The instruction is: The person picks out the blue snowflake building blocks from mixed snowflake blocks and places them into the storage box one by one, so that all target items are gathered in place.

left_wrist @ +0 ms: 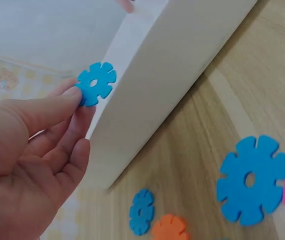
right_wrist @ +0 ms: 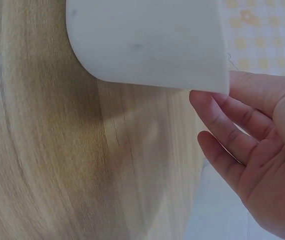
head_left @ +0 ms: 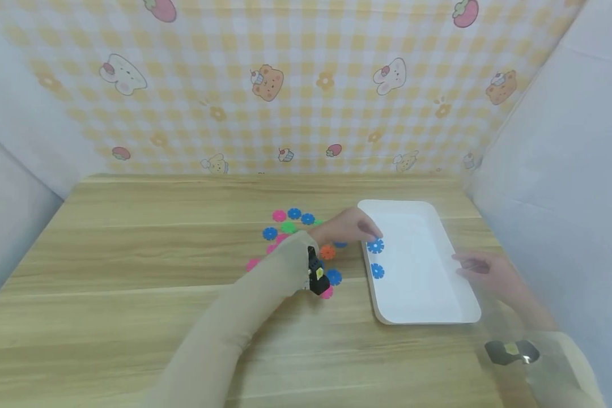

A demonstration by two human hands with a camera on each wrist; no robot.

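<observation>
My left hand [head_left: 348,225] pinches a blue snowflake disc [left_wrist: 103,89] between thumb and fingers, at the left rim of the white tray [head_left: 418,272]. The disc is flat and round, with notches around its edge and a hole in the centre. A second blue disc [head_left: 377,272] lies inside the tray along its left side. On the opposite side, my right hand [head_left: 492,276] holds the tray's right rim, thumb over the wall and fingertips against its outside in the right wrist view.
Left of the tray, several loose discs lie on the wooden table [head_left: 132,317], among them an orange disc [head_left: 328,252], a green disc [head_left: 288,227] and a pink disc [head_left: 279,215]. My left forearm [head_left: 245,317] covers part of them. A checked cloth [head_left: 296,124] hangs behind.
</observation>
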